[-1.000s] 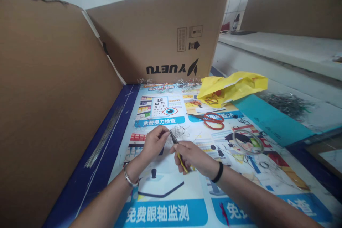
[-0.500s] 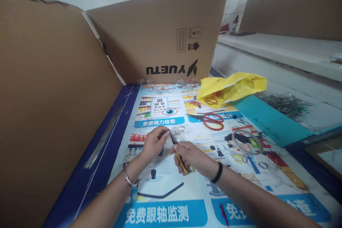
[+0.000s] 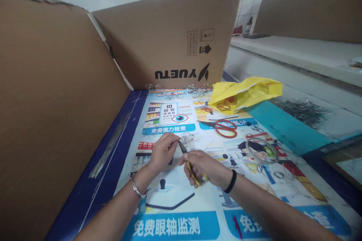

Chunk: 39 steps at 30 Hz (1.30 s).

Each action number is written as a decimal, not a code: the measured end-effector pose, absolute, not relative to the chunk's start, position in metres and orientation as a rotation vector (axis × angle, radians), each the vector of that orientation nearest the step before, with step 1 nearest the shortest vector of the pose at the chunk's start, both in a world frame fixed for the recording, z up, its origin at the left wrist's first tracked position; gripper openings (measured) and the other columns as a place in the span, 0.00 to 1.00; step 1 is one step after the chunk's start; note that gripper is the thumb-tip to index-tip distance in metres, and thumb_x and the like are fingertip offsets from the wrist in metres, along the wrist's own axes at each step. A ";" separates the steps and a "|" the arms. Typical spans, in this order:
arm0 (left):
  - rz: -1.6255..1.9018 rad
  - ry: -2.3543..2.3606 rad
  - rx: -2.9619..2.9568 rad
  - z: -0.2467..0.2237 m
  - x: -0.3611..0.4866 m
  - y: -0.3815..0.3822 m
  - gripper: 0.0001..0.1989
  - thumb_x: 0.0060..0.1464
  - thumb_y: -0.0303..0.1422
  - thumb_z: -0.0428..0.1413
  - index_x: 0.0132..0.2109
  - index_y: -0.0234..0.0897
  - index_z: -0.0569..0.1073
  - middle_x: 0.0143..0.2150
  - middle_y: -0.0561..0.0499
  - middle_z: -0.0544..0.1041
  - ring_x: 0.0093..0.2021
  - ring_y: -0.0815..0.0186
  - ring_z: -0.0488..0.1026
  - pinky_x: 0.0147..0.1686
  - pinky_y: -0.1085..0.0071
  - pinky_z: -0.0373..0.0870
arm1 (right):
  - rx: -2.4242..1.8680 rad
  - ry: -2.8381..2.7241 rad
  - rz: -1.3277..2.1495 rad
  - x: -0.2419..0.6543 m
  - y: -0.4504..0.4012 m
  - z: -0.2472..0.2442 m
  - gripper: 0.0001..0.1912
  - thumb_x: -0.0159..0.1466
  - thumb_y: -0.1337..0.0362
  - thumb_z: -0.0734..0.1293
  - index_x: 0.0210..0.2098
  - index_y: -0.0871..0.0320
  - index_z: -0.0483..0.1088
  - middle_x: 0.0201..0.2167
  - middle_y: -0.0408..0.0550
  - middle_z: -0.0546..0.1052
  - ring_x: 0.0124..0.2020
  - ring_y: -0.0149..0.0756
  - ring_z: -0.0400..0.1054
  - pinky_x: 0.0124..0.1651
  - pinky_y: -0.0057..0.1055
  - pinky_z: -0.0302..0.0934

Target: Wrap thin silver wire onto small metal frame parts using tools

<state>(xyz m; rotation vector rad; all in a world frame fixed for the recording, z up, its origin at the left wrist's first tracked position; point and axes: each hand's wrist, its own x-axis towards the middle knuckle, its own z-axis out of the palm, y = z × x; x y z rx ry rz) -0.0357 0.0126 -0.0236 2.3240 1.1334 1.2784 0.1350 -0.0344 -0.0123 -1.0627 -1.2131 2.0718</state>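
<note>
My right hand point(image 3: 198, 163) is closed around a pair of pliers point(image 3: 183, 147) with dark jaws and yellow handles. The jaws point up and left, their tip at the fingertips of my left hand point(image 3: 162, 152). Thumb and fingers of that left hand are pinched together; whatever is between them is too small to make out. Just behind the plier tip lies a loose tangle of thin wire point(image 3: 190, 140). Scissors point(image 3: 224, 128) with orange-red handles rest farther back, to the right of the hands.
A bundle of straight wires point(image 3: 110, 147) lies along the left edge. To the right are a wire coil point(image 3: 261, 150), a yellow bag point(image 3: 249, 92) and a heap of wire clippings point(image 3: 304, 113). Cardboard panels point(image 3: 158, 37) wall the left and back. A printed poster point(image 3: 175, 196) covers the table.
Both hands stay almost in place, with the plier tip still at the left fingertips. The handles in my right hand look spread slightly wider.
</note>
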 end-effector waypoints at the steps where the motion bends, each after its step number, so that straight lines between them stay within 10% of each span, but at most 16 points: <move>1: 1.284 1.113 2.348 -0.024 -0.036 0.013 0.09 0.54 0.24 0.50 0.39 0.38 0.73 0.35 0.49 0.74 0.38 0.68 0.71 0.37 0.71 0.70 | -1.048 -1.193 2.093 0.135 -0.034 -0.011 0.15 0.61 0.57 0.56 0.36 0.61 0.66 0.16 0.40 0.69 0.13 0.28 0.64 0.12 0.21 0.50; 39: 0.957 0.951 1.517 -0.024 -0.038 0.018 0.09 0.48 0.30 0.56 0.39 0.35 0.72 0.27 0.54 0.68 0.27 0.73 0.64 0.29 0.76 0.64 | -0.696 -0.887 2.346 0.140 -0.028 -0.024 0.17 0.60 0.54 0.59 0.36 0.63 0.67 0.16 0.42 0.70 0.14 0.32 0.66 0.14 0.26 0.58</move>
